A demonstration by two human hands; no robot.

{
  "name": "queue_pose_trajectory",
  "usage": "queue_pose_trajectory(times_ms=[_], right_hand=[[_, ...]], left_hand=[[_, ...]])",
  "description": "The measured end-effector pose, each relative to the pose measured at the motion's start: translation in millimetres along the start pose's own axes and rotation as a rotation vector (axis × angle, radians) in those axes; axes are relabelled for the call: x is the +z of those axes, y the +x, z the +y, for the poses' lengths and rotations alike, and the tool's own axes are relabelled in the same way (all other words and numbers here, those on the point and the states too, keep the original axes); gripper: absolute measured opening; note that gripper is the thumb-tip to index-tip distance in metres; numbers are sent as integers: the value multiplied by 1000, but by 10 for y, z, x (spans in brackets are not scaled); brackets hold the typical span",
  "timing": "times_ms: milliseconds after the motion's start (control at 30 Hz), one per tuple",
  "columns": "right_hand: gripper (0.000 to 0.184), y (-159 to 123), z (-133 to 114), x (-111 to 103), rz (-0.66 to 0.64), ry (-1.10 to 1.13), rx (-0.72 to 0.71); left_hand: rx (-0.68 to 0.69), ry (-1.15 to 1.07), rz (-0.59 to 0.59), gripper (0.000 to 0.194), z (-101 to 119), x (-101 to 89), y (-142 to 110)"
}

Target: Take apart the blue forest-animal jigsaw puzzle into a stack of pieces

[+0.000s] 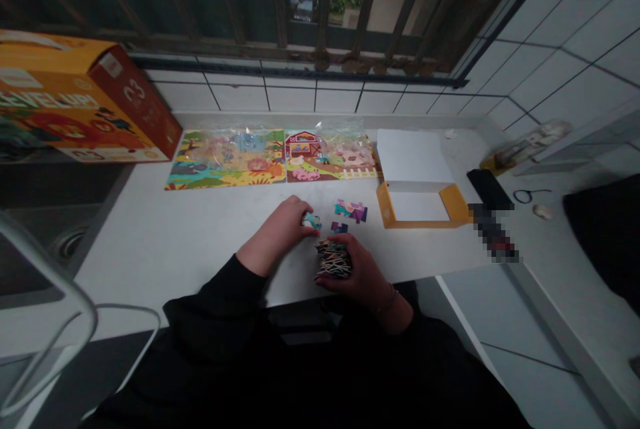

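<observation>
My left hand (286, 227) pinches a teal and white jigsaw puzzle piece (312, 221) just above the white counter. In my right hand (364, 270) is a thick stack of puzzle pieces (334, 261), its edges facing left, held close to the counter's front edge. Beyond my hands lie joined puzzle pieces (351, 210) in purple, pink and teal. A dark purple piece (339, 227) rests between them and the stack, partly beside my right fingers.
Two farm and animal pictures (227, 175) with clear plastic bags on them lie along the wall. An open yellow box (420, 221) stands right, a large orange box (120, 109) left. A black phone-like object (489, 189) lies far right; a sink (35, 235) is at left.
</observation>
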State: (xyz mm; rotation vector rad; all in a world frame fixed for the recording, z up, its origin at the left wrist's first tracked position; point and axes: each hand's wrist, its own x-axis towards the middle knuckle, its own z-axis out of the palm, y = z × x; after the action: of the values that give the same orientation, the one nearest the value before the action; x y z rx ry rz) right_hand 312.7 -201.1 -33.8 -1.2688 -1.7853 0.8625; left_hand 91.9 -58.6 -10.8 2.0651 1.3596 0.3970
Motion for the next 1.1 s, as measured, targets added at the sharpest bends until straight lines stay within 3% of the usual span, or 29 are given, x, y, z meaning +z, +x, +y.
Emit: queue_pose_trajectory(times_ms=[200,333,467,633,733,867,967,1100], right_hand=[[81,-114,35,-87,24,-1,2],[81,-205,96,-211,77,0,21],[81,-280,144,-348,96,-5,42],[81,-368,223,-467,99,17,61],[83,-394,266,-498,130,13,102],[84,-344,253,-508,99,32,140],[82,-230,213,-494,26,5,81],[80,-33,214,-444,28,-30,-48]], left_hand=[[18,53,-32,47,-6,11,1],[48,-13,-78,36,121,1,-17],[113,-89,-162,38,323,148,57],[129,-39,-135,45,460,395,195],[130,-7,-130,45,461,436,208],[128,-13,-124,50,413,400,209],[120,-59,-132,49,365,387,228],[140,-166,-141,30,331,404,236]])
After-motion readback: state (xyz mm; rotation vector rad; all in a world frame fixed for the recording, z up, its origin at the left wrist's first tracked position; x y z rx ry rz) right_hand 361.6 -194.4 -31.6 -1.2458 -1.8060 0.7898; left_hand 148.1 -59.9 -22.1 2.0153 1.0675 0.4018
